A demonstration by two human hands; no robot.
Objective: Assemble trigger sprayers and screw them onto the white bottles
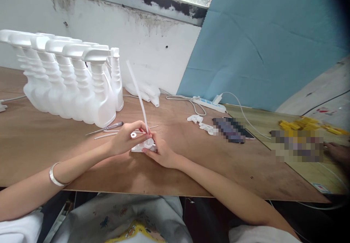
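Observation:
My left hand pinches the lower end of a thin, translucent white tube, which rises from the fingers and leans back to the left. My right hand is closed round a white trigger spray head lying on its side low over the table, its round collar turned upward. The tube's bottom end meets the collar area, but fingers hide whether it is inside. A small white ring shows by the left fingers. Just behind the left wrist lie a screwdriver and more thin tubes.
White spray bottles stand in rows at the left back. White plastic pieces lie by the wall. Loose sprayer parts, phones and a power strip with cables are rightward. Another person's hand is near yellow items.

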